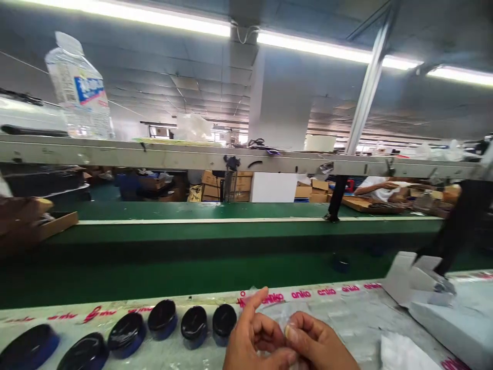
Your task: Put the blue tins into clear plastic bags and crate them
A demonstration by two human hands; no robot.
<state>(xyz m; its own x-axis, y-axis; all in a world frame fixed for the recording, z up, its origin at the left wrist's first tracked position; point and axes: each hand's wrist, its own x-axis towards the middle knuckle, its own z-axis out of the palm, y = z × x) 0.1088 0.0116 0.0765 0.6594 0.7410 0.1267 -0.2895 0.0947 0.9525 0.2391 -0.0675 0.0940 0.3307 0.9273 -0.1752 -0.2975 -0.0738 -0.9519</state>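
Observation:
My left hand (pixel 252 336) and my right hand (pixel 318 341) meet at the lower middle, above the work surface. My left index finger points up while the other fingers curl toward the thumb. On my right hand, thumb and forefinger are pinched together against the left fingertips. Something thin and see-through seems to show around the fingers, but I cannot make it out. Left of my hands stands a curved row of several glossy round pieces with black tops and dark blue sides; the nearest round piece (pixel 224 324) is close beside my left hand.
Printed tape (pixel 326 292) edges the work surface. Beyond runs a green conveyor belt (pixel 173 272) carrying a dark round piece (pixel 341 264). White boxes (pixel 454 313) and white paper (pixel 406 352) lie right. A plastic bottle (pixel 82 92) stands on the overhead rail (pixel 185 155). A person (pixel 381 188) works across.

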